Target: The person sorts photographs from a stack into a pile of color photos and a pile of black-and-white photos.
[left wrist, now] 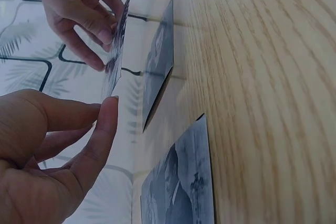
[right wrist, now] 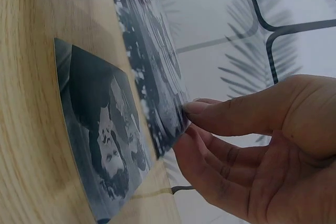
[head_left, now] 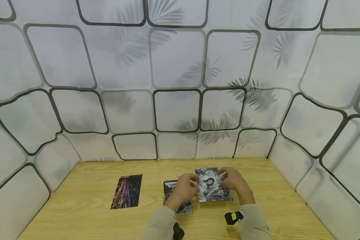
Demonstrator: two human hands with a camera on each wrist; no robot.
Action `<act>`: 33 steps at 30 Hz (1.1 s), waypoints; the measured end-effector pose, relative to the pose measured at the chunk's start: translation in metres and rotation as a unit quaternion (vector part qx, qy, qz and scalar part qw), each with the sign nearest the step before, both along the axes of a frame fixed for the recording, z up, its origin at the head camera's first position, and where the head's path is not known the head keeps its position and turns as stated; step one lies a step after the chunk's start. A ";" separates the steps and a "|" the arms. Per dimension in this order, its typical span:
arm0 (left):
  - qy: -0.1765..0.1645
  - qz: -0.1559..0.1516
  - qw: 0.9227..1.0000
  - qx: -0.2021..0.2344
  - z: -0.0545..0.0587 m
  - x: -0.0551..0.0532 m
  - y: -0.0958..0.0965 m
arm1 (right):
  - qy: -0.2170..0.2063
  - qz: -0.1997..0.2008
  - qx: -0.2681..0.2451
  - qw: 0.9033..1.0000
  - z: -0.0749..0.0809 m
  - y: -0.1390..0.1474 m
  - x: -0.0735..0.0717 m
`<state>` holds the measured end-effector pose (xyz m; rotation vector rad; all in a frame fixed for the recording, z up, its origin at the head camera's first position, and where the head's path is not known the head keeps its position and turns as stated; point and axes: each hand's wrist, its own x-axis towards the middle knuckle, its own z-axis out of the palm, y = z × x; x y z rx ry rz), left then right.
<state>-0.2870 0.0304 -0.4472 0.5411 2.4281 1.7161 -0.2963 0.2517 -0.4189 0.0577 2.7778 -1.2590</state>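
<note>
Both hands hold up a black-and-white photo print showing a figure, raised above the wooden table. My left hand pinches its near left edge between thumb and finger, as the left wrist view shows. At the opposite edge, my right hand grips a corner with thumb and fingertips. Beneath the raised print, a second black-and-white photo with people in it lies on the table; in the head view the raised print hides it. Another black-and-white photo lies partly under my left hand and forearm.
A colour photo of a city at night lies apart on the left of the wooden table. Patterned fabric walls with dark outlines and leaf shapes rise at the back and both sides. Each wrist carries a small black camera.
</note>
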 end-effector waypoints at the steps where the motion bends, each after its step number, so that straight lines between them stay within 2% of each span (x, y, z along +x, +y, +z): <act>1: -0.003 -0.001 1.000 0.002 -0.001 -0.001 0.001 | -0.001 -0.002 0.000 1.000 -0.001 0.001 0.000; 6: -0.009 -0.003 1.000 -0.005 -0.004 -0.003 0.009 | -0.005 -0.011 -0.007 1.000 -0.003 0.007 -0.002; 18: 0.017 -0.006 0.998 -0.062 -0.004 -0.008 0.024 | -0.001 -0.010 0.000 1.000 -0.003 0.016 0.000; 27: 0.063 0.004 0.993 -0.104 -0.011 -0.013 0.032 | 0.008 -0.016 0.001 1.000 -0.010 0.022 -0.004; 33: 0.069 0.003 0.991 -0.119 -0.012 -0.016 0.035 | 0.020 -0.020 0.000 1.000 -0.016 0.024 -0.005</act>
